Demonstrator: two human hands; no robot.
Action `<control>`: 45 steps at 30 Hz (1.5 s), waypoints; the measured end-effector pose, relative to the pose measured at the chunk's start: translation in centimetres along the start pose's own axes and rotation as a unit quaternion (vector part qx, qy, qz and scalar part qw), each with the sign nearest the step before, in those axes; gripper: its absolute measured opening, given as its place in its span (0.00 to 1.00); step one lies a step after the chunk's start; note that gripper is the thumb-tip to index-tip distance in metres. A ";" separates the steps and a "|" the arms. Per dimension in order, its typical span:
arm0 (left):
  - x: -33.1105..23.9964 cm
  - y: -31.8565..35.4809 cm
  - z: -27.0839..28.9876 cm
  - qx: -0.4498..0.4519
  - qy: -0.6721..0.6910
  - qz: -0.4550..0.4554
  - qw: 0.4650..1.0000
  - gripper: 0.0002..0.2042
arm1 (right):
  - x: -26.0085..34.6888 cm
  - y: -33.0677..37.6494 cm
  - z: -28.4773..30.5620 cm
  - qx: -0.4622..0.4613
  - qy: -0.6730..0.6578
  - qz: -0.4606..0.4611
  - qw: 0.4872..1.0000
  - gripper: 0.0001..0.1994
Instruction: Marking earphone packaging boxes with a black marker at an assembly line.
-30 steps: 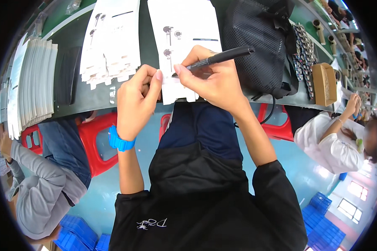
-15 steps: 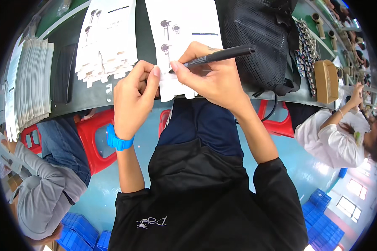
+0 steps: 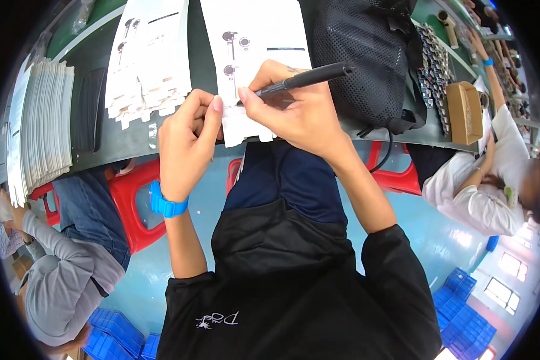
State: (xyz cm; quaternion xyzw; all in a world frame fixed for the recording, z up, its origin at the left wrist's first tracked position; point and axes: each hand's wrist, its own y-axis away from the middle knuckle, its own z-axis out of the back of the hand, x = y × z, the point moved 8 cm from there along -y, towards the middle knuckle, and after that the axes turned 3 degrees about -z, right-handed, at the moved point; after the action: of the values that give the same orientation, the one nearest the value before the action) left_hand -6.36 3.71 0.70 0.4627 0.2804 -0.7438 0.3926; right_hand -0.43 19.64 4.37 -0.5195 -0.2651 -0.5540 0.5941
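A flat white carton [image 3: 255,30], printed with small dark pictures of a gadget, lies on the dark table before me. My right hand [image 3: 294,111] grips a black marker pen [image 3: 309,77]; its tip points down at the lower part of the carton. Beside the carton's lower left edge, my left hand [image 3: 189,138] is closed, thumb up and fingers curled under. Whether those fingers pinch anything is hidden. A blue watch [image 3: 169,207] sits on my left wrist.
More flat cartons [image 3: 153,54] lie in an overlapping pile to the left, beyond them a tall stack [image 3: 48,120]. A black mesh bag [image 3: 366,66] stands at right, near a brown cardboard box [image 3: 465,114]. Co-workers sit on both sides; red stools [image 3: 132,204] stand under the table edge.
My hands keep almost the same places at the carton, the pen still held. The person on the right has stretched an arm out over the table. The view has shifted slightly.
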 end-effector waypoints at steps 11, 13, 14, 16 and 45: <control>-0.2 -1.5 -0.7 0.020 0.014 0.031 0.999 0.10 | -1.1 -0.6 0.5 -0.059 -0.103 -0.040 0.992 0.07; 0.5 -2.1 -0.8 0.005 -0.007 -0.041 0.999 0.11 | 0.4 -0.9 0.8 -0.069 -0.238 0.030 0.968 0.07; 1.4 -2.6 -0.6 -0.029 -0.022 -0.122 0.992 0.12 | 2.5 -0.6 2.4 -0.089 -0.088 0.143 0.982 0.07; 1.6 -1.4 -0.9 -0.050 0.031 -0.046 0.997 0.12 | 3.3 0.7 3.5 -0.152 0.007 0.161 0.975 0.08; 1.9 -5.9 14.5 -0.205 -0.243 -0.111 0.942 0.15 | 0.5 3.8 1.7 -0.116 0.260 0.119 0.951 0.17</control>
State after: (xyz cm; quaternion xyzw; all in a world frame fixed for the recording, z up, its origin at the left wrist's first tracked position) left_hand -18.67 -5.06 5.32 0.1433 0.3727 -0.7987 0.4502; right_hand 3.66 20.46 4.13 -0.4507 0.0281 -0.6220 0.6396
